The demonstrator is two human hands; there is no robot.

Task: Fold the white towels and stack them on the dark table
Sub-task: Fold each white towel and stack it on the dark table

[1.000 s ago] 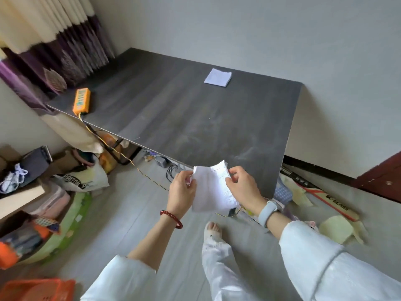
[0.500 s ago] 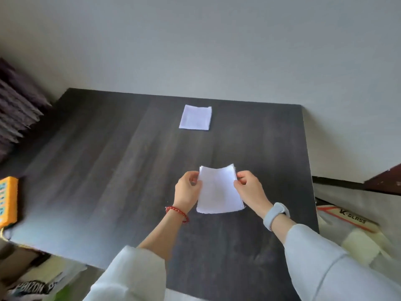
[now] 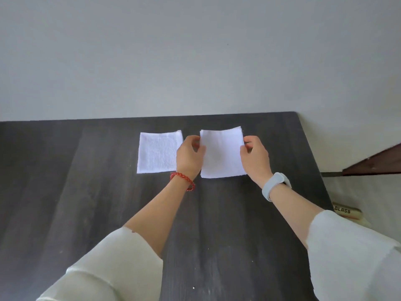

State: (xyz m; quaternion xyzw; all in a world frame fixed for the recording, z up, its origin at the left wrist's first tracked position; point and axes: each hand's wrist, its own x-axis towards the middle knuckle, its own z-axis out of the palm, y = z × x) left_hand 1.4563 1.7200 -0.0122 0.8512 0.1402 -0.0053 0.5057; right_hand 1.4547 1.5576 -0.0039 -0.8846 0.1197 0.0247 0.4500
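Note:
A folded white towel [image 3: 159, 152] lies flat near the far edge of the dark table [image 3: 86, 203]. Just right of it I hold a second folded white towel [image 3: 222, 154] by its two sides. My left hand [image 3: 189, 158] pinches its left edge and partly covers the lying towel's right edge. My right hand [image 3: 255, 158] pinches the held towel's right edge. I cannot tell whether the held towel touches the table.
A plain grey wall rises directly behind the table. The table's right edge runs down past my right forearm. Beyond it are the floor, a long box printed with letters [image 3: 345, 211] and a dark brown door corner [image 3: 377, 162].
Both hands have carried the held towel from the table's near edge forward to the far side, right beside the lying towel. The view has swung onto the table.

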